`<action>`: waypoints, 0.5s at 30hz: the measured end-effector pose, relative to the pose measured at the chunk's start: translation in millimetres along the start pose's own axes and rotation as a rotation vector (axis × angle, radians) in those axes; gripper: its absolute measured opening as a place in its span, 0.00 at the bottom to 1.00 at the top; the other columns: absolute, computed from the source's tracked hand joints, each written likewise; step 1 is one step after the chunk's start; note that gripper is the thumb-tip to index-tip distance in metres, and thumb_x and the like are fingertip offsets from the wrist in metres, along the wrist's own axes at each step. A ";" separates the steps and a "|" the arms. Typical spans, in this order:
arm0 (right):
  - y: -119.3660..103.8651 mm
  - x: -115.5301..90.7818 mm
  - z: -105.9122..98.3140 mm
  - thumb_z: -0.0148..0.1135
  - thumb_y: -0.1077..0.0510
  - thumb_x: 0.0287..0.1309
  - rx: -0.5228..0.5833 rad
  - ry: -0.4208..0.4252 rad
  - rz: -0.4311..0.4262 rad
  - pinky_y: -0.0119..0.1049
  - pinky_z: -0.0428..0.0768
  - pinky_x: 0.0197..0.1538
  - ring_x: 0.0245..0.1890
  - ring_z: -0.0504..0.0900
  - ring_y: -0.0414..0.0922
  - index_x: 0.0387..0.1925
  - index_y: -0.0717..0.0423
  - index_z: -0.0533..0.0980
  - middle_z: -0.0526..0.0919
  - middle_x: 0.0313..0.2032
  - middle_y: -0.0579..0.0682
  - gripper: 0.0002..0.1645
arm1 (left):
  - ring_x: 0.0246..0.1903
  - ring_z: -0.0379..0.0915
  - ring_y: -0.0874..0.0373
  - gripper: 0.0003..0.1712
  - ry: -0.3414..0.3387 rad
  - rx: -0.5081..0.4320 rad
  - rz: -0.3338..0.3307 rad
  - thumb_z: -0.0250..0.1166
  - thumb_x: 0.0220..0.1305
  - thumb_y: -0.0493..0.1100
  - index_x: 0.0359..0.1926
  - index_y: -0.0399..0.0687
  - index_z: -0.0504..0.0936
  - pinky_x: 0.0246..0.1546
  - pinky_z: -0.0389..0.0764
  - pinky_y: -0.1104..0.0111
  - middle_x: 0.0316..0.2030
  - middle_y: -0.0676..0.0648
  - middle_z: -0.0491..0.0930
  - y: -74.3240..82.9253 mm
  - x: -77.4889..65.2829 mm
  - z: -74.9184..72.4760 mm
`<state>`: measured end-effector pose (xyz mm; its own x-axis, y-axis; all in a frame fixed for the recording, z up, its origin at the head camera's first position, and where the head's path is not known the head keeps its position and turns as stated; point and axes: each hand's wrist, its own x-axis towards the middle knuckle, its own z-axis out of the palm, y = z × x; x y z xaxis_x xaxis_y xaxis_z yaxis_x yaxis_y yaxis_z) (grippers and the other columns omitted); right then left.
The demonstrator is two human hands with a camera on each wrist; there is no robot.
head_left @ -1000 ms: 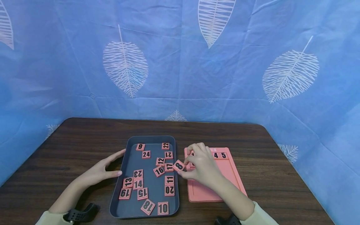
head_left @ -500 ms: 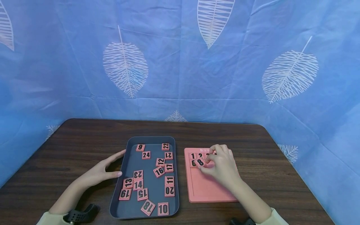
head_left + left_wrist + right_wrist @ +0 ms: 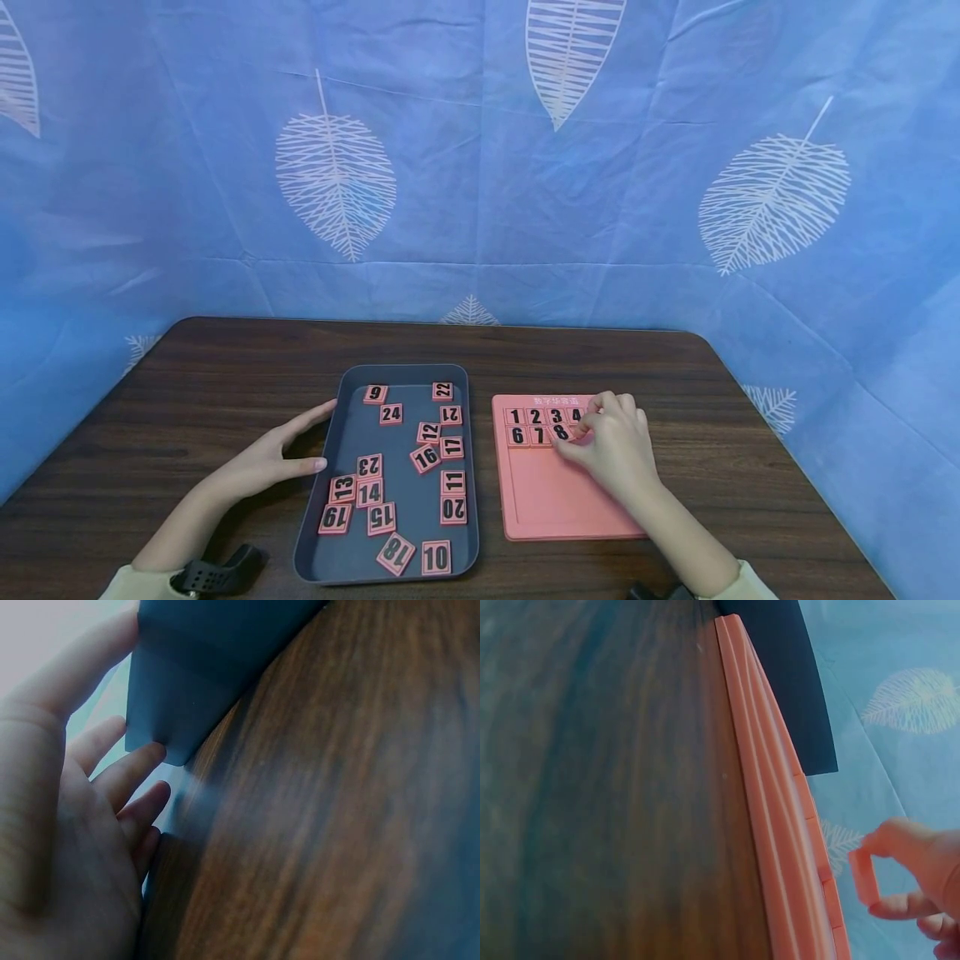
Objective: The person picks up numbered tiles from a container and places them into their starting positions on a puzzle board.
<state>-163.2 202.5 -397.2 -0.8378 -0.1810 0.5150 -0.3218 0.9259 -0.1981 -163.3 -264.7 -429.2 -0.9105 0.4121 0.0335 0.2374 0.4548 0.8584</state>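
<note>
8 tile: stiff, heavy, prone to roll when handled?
The 8 tile is probably stiff: pinched by its edges in the right hand, it shows no bend. Likely light, given how small and thin it looks. Being flat and square, it should slide rather than roll if pushed.

The right hand hides one far corner of the board; right of it, a sleeve is cut off.
</note>
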 end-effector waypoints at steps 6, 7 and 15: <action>0.5 -2.5 3.0 0.79 0.42 0.32 -0.036 -0.060 0.058 0.44 0.62 0.35 0.36 0.65 0.52 0.09 0.46 0.73 0.72 0.32 0.49 0.23 | 0.67 0.43 0.30 0.43 -0.007 -0.003 0.002 0.65 0.64 0.45 0.75 0.51 0.53 0.53 0.51 0.29 0.71 0.35 0.50 0.1 0.0 0.0; 0.6 -2.6 3.6 0.80 0.42 0.32 -0.041 -0.069 0.066 0.44 0.62 0.34 0.35 0.65 0.52 0.09 0.46 0.73 0.71 0.32 0.50 0.23 | 0.67 0.43 0.30 0.43 -0.008 -0.001 0.005 0.65 0.64 0.45 0.75 0.51 0.53 0.53 0.52 0.29 0.71 0.34 0.50 0.7 -0.3 -0.1; 1.7 -5.0 7.8 0.79 0.43 0.34 -0.056 -0.112 0.089 0.43 0.60 0.33 0.33 0.63 0.51 0.08 0.45 0.70 0.69 0.30 0.48 0.25 | 0.67 0.42 0.30 0.43 -0.016 -0.009 0.008 0.65 0.64 0.44 0.75 0.50 0.53 0.53 0.53 0.29 0.71 0.34 0.50 3.8 -2.1 -0.3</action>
<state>-163.0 202.5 -406.6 -0.9068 -0.1302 0.4010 -0.2215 0.9564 -0.1903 -160.7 -264.0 -425.8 -0.9030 0.4285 0.0320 0.2413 0.4441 0.8629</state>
